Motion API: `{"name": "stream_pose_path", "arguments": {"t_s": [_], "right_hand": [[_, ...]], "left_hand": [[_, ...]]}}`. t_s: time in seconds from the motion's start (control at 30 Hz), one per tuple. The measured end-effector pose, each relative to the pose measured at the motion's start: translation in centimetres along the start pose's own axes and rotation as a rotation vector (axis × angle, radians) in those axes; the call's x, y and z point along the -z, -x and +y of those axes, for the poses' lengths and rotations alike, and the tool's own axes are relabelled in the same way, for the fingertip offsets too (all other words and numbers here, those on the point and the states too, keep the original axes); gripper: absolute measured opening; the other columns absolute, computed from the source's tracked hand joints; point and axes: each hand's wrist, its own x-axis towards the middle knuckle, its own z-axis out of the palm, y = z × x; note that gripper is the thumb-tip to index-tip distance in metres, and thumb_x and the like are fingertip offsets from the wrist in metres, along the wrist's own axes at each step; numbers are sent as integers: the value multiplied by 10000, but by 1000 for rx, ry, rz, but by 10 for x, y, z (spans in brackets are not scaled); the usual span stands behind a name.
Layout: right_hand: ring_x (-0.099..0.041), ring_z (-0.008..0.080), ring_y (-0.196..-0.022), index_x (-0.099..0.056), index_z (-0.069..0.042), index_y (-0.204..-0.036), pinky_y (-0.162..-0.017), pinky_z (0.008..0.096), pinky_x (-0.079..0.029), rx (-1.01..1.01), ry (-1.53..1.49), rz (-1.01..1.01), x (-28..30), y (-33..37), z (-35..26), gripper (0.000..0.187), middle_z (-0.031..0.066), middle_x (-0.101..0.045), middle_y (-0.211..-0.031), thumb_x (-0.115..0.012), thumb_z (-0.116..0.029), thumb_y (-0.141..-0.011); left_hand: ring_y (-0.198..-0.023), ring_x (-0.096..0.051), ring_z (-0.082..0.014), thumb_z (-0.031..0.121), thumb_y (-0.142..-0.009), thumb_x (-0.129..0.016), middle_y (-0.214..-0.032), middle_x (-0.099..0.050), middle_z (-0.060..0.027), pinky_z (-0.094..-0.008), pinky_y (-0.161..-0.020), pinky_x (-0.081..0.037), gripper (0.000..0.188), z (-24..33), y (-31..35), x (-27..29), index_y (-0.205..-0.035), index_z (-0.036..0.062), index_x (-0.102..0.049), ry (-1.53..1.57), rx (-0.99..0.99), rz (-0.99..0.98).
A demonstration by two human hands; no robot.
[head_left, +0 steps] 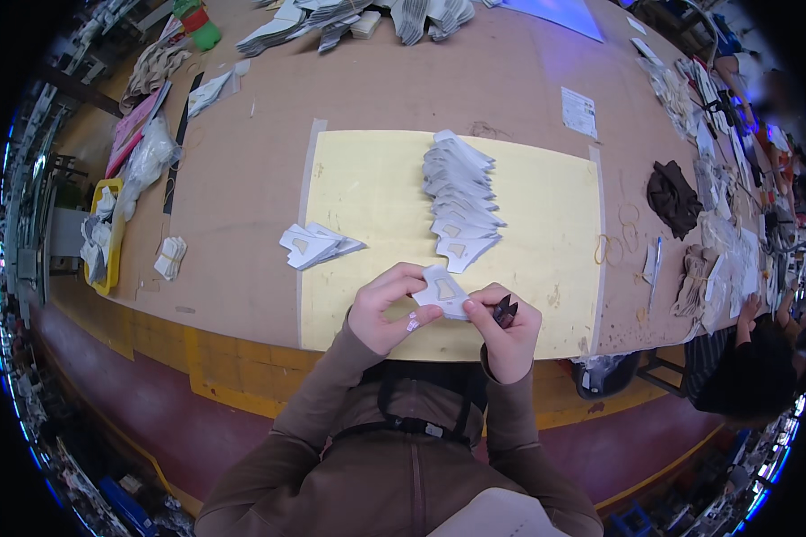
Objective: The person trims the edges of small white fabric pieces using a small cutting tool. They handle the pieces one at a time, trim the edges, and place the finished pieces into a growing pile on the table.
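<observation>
A small white flat piece [433, 292] with a tan patch or opening in its middle is held up over the near edge of the yellow sheet [367, 179]. My left hand [383, 309] pinches it at its left side, a bandage-like wrap on one finger. At its right corner, my right hand [513, 340] grips it between thumb and fingers. Black thread snips [505, 311] are tucked in that same right hand, points outward. Beyond my hands, a long overlapping row of similar white pieces [461, 197] runs away from me. A smaller fanned stack [309, 246] lies to the left.
Large grey-white bundles [358, 20] lie at the table's far edge. On the left are a tied bundle [171, 257], a yellow basket [108, 268] and a plastic bag [150, 152]. Dark cloth [671, 199] and rubber bands [609, 249] lie right; a person [748, 376] is beyond.
</observation>
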Motion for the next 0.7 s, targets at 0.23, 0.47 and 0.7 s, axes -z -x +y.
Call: {"name": "stream_pose_path", "arguments": {"t_s": [0.23, 0.47, 0.7], "right_hand": [[-474, 32, -632, -638, 40, -941, -571, 192, -360, -192, -294, -57, -9, -3, 10, 137, -5, -594, -750, -642, -97, -934], [-490, 52, -652, -602, 12, -1042, -605, 205, -391, -98, -17, -23, -17, -2, 15, 152, 20, -597, -811, -600, -114, -958], [-544, 134, -677, -623, 5, -1170, -624, 229, -442, 256, 371, 32, -8, 0, -1, 279, 92, -590, -868, -627, -26, -893]], "left_hand": [[-1094, -582, -210, 117, -952, -597, -1249, -580, -135, -341, -984, -437, 362, -14, 6, -16, -1266, -40, -509, 530, 138, 11], [-1148, -559, -207, 150, -996, -532, -1276, -564, -159, -360, -1019, -415, 385, -24, 11, -32, -1307, -41, -408, 775, 130, 113], [-1097, -560, -132, 82, -1007, -486, -1190, -621, -113, -281, -995, -405, 235, -19, 7, -26, -1198, -48, -526, 586, 113, 244]]}}
